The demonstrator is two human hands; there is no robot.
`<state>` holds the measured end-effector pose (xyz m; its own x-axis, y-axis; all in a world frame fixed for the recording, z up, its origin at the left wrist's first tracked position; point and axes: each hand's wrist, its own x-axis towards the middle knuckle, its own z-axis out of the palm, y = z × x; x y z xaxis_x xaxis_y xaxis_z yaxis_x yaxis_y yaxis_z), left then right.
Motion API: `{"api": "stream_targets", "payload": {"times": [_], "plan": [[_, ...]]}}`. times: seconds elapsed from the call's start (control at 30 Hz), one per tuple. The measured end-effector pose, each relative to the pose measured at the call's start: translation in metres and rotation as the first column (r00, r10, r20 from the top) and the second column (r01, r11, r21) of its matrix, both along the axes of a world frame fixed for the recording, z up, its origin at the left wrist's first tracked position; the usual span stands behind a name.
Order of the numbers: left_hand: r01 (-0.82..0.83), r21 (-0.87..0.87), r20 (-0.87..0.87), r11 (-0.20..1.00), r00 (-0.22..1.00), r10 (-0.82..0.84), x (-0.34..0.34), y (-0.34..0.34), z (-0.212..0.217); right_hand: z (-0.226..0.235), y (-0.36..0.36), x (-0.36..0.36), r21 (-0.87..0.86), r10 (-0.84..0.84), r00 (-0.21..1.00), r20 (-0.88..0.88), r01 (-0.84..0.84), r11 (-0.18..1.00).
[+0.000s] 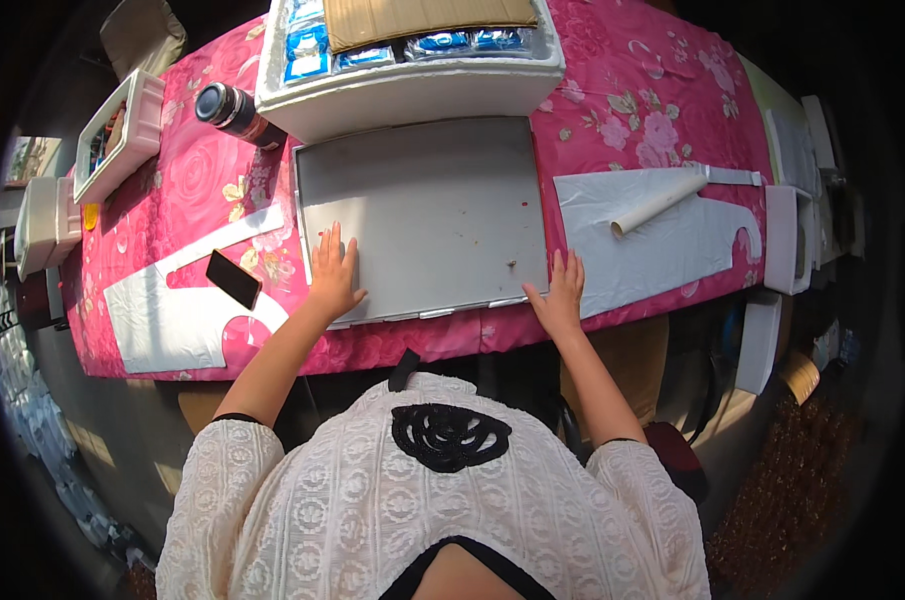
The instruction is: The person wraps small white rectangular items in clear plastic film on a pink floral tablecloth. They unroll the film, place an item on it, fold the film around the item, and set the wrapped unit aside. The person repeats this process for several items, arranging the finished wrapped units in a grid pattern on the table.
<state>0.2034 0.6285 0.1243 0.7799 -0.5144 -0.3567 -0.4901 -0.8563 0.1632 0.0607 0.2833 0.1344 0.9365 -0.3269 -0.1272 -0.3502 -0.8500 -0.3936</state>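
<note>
A large grey metal tray [422,190] lies flat on a table covered with a pink flowered cloth [632,90]. My left hand [332,272] rests open, fingers spread, on the tray's near left corner. At the tray's near right corner, my right hand [562,288] lies open on the edge, fingers pointing away from me. Neither hand holds anything. The tray's surface is bare apart from a few small specks.
A white foam box [412,95] with blue packets and cardboard stands behind the tray. A dark bottle [234,112] lies at its left. White plastic sheets [172,320], a black phone [234,278] and a paper roll [660,204] lie on the cloth. More white boxes [122,130] stand far left.
</note>
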Motion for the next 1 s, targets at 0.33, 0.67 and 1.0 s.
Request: {"api": "stream_targets", "payload": {"times": [0.33,0.67,1.0], "plan": [[-0.458,0.219,-0.199,0.862,0.843,0.499,-0.144,0.140,0.012,-0.120,0.018,-0.241,0.399,0.210,0.625,-0.752,0.178,0.900],[-0.713,0.211,-0.256,0.669,0.620,0.742,-0.156,0.160,-0.007,-0.131,0.002,-0.140,0.533,0.058,0.802,-0.595,0.340,0.775],[-0.888,-0.050,-0.131,0.457,0.460,0.878,-0.086,0.176,-0.019,-0.140,0.022,-0.173,0.419,0.115,0.782,-0.612,0.198,0.886]]}}
